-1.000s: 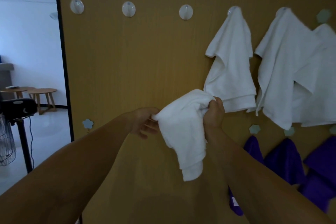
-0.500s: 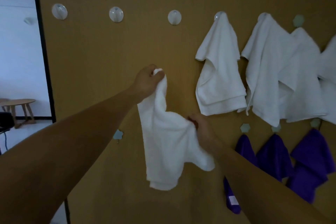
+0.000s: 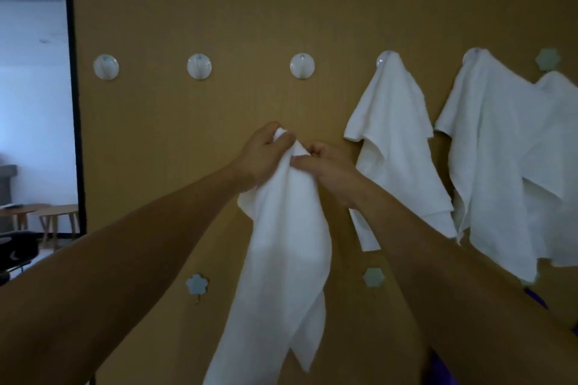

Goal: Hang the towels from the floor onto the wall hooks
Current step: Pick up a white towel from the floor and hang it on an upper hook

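Head view: a soft white terry towel [image 3: 287,259] is being held up before the wood-grain wall panel [image 3: 219,9], just below a round glossy hook [image 3: 302,66]. Its bunched top is being clenched in the left grip [image 3: 266,156] and pinched by the right grip [image 3: 328,172], with limp folds hanging beneath. Further right, two hung towels [image 3: 397,150] are draping in points.

Dim room, daylight at left edge only

Low, flat light on wood wall [image 3: 219,9] w/ a muddy yellow cast; brightest area is the bluish room past the doorway [image 3: 34,103] at left, nearly washed out. White held towel [image 3: 287,244] reads grey, lower edge soft w/ blur. Shadows faint & diffuse. Wide-angle distortion leans the black door frame [image 3: 74,87]; bottom corners go dark.
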`<state>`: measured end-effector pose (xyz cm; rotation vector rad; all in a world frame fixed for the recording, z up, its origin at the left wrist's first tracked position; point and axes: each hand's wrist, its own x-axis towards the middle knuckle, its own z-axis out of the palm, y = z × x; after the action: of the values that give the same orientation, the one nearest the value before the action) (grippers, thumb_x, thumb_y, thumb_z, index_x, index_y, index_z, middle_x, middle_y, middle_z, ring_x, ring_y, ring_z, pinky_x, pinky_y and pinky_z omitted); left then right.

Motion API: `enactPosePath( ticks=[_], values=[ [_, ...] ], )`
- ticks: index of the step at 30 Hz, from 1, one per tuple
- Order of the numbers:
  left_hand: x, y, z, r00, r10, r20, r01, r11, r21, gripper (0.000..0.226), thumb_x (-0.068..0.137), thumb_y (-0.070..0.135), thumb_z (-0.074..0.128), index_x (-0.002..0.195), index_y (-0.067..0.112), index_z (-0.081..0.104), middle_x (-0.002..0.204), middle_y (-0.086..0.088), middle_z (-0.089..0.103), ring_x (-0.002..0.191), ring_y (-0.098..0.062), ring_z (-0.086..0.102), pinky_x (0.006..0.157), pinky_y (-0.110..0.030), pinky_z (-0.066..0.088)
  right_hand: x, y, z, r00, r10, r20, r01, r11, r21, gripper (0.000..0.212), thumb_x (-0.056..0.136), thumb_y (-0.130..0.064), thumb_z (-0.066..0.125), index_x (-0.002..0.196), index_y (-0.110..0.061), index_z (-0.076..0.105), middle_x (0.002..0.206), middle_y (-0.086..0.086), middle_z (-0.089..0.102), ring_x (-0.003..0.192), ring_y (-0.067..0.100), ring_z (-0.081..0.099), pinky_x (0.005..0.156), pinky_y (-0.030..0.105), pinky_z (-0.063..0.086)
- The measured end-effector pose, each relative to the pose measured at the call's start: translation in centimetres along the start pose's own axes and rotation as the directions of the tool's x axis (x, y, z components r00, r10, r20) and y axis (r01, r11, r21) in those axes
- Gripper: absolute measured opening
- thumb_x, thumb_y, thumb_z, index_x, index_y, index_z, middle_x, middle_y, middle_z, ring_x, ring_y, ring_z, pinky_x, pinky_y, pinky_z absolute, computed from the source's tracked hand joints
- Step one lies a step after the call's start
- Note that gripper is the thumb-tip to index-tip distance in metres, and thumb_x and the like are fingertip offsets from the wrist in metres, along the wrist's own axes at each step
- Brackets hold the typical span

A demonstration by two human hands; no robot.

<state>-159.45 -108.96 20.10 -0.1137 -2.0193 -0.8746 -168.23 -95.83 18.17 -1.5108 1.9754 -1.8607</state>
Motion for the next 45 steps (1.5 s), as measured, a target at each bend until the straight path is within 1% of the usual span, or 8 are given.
enactPosePath(
  ticks=[4,7,15,24,28,34,40,45],
  values=[
    [1.9,-0.7,0.0,0.989,-0.139,0.042,0.144,0.967,-0.209,0.023,0.094,0.029,0.055,0.072,0.022,0.053,0.072,0.009,0.054,0.07,-0.005,0.053,0.07,-0.025,0.042,2.6,-0.1,-1.0,0.996,-0.016,-0.093,0.016,1.0,0.001,0.029,0.081,-0.031,0.068,0.056,-0.026,0.055,0.06,-0.012,0.057,0.061,0.009,0.054,0.061,0.027,0.039],
    [3.2,-1.1,-1.3,0.98,-0.187,0.067,0.199,0.934,-0.296,0.026,0.083,0.05,0.062,0.082,0.026,0.071,0.086,0.013,0.07,0.087,-0.006,0.064,0.083,-0.026,0.046,4.3,-0.3,-2.1,0.977,-0.052,-0.205,0.05,0.999,-0.016,0.023,0.086,-0.029,0.058,0.064,-0.027,0.053,0.067,-0.01,0.055,0.064,0.01,0.05,0.058,0.027,0.037],
    [8.9,-0.6,-5.5,0.988,-0.083,0.128,0.082,0.997,0.013,0.04,0.069,0.054,0.075,0.05,0.024,0.055,0.052,0.011,0.052,0.047,-0.004,0.049,0.043,-0.015,0.039,9.2,-3.0,-4.4,0.989,-0.073,-0.128,0.076,0.997,0.015,0.033,0.081,-0.043,0.066,0.082,-0.01,0.068,0.081,0.001,0.072,0.075,0.017,0.066,0.07,0.032,0.051],
    [18.0,2.4,-6.5,0.991,0.116,-0.063,-0.099,0.969,0.227,0.032,0.086,0.042,0.065,0.064,0.018,0.062,0.059,0.007,0.06,0.054,-0.006,0.055,0.049,-0.019,0.041,17.6,-8.2,-6.0,0.783,-0.404,-0.473,0.273,0.907,-0.322,0.021,0.083,-0.03,0.07,0.07,-0.023,0.056,0.079,-0.001,0.062,0.076,0.015,0.057,0.078,0.039,0.051],
    [20.5,1.9,-5.4,0.954,0.272,-0.129,-0.145,0.79,0.595,0.022,0.09,0.044,0.053,0.087,0.022,0.055,0.083,0.002,0.06,0.078,-0.018,0.055,0.066,-0.03,0.04,20.0,-8.4,-6.6,0.748,-0.424,-0.511,0.152,0.858,-0.49,0.018,0.085,-0.037,0.066,0.084,-0.019,0.061,0.092,0.002,0.068,0.088,0.021,0.064,0.084,0.04,0.053],
    [18.7,-0.3,-2.9,0.892,0.429,-0.145,-0.229,0.704,0.672,0.008,0.093,0.033,0.045,0.098,0.029,0.051,0.07,0.006,0.055,0.062,-0.017,0.051,0.054,-0.027,0.034,19.1,-6.3,-5.8,0.732,-0.492,-0.471,0.123,0.776,-0.619,0.024,0.088,-0.042,0.057,0.099,-0.021,0.058,0.092,-0.005,0.064,0.082,0.014,0.061,0.066,0.028,0.047],
    [17.2,-0.5,-1.8,0.984,0.165,-0.073,-0.128,0.922,0.366,0.021,0.093,0.032,0.051,0.077,0.018,0.056,0.068,0.011,0.052,0.061,-0.006,0.05,0.055,-0.02,0.039,17.8,-5.5,-4.9,0.795,-0.435,-0.424,0.135,0.807,-0.575,0.009,0.088,-0.031,0.057,0.083,-0.025,0.062,0.088,-0.003,0.067,0.083,0.017,0.064,0.074,0.036,0.054],
    [16.3,-0.3,-1.4,0.998,0.053,-0.028,-0.034,0.89,0.455,0.046,0.095,0.044,0.043,0.058,0.018,0.046,0.057,0.005,0.047,0.052,-0.009,0.043,0.049,-0.023,0.031,16.7,-4.4,-5.1,0.843,-0.388,-0.372,0.064,0.759,-0.648,0.015,0.09,-0.033,0.054,0.082,-0.023,0.064,0.083,-0.002,0.066,0.076,0.016,0.062,0.068,0.032,0.051]
  ],
)
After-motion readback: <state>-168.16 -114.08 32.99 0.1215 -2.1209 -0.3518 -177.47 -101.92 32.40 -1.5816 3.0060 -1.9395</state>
